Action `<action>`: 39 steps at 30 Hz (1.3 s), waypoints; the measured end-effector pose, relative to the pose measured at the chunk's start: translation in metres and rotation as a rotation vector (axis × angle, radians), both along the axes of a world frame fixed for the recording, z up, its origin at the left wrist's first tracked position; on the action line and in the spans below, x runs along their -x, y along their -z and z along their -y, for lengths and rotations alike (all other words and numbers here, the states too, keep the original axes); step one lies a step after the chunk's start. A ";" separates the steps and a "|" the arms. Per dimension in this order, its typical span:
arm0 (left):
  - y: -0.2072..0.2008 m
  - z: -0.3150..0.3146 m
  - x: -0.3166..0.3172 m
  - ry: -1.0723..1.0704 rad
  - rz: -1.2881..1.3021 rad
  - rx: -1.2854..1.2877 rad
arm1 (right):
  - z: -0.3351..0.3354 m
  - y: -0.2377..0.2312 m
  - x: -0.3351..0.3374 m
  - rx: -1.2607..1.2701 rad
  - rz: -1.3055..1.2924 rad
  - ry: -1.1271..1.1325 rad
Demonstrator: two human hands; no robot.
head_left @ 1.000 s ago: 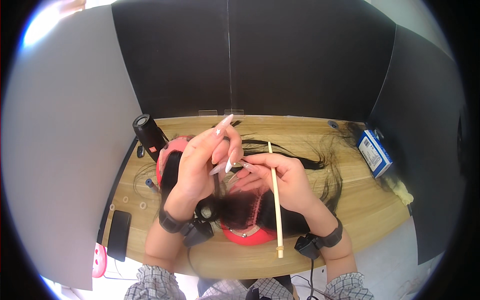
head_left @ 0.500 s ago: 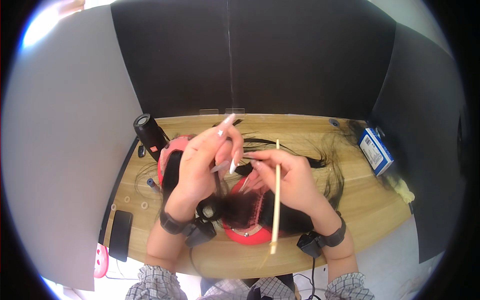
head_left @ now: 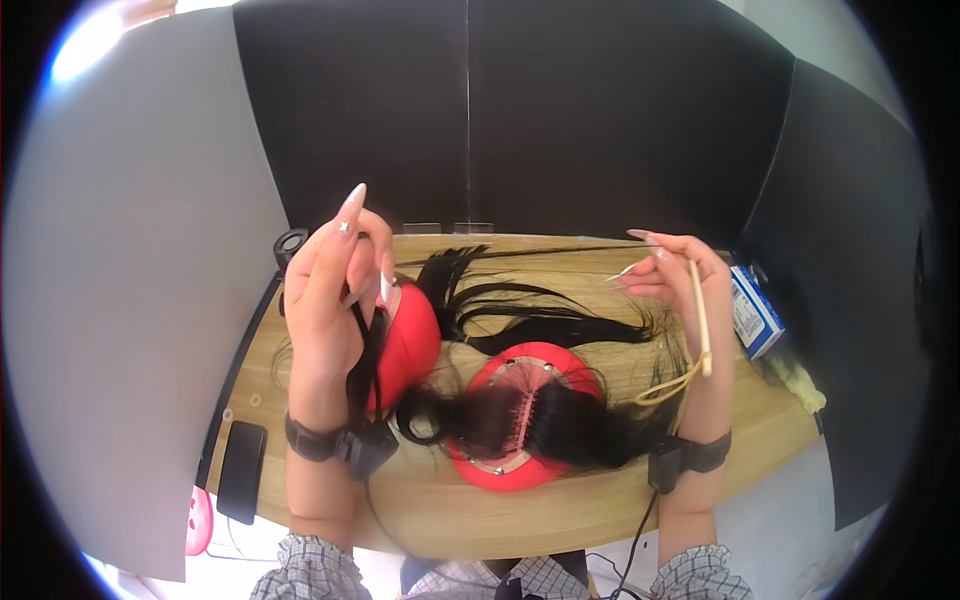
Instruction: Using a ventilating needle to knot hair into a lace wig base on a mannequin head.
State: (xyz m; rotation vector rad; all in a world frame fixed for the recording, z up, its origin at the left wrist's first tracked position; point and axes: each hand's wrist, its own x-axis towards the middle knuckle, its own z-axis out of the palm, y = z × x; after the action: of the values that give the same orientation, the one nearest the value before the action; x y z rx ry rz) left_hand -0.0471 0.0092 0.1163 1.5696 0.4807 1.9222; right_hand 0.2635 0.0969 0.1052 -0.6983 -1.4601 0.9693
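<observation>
The half-curled left hand (head_left: 332, 275) grips black hair (head_left: 365, 365); the right hand (head_left: 685, 275) pinches a thin strand (head_left: 540, 251) stretched between the 2 hands and carries a pale stick (head_left: 701, 325), over a wooden table (head_left: 480, 535) where 2 red domes (head_left: 412, 335) stand
</observation>
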 end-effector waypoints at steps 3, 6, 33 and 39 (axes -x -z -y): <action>0.006 -0.008 0.003 0.228 -0.083 0.005 | -0.010 -0.002 -0.022 0.031 0.010 0.157; 0.000 -0.010 -0.029 -0.083 -0.125 0.123 | -0.010 0.000 -0.030 0.014 0.220 0.457; 0.016 0.002 -0.060 -0.125 -0.826 0.318 | 0.049 0.023 0.059 -0.502 0.387 0.006; 0.014 0.002 -0.061 0.215 -0.464 0.662 | 0.038 0.030 0.057 -0.469 0.326 0.037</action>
State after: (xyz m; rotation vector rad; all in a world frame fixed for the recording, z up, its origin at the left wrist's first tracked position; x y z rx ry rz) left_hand 0.0144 0.0071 0.1020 1.5133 0.9781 1.0620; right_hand 0.2069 0.0589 0.0749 -0.5471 -1.8690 0.4641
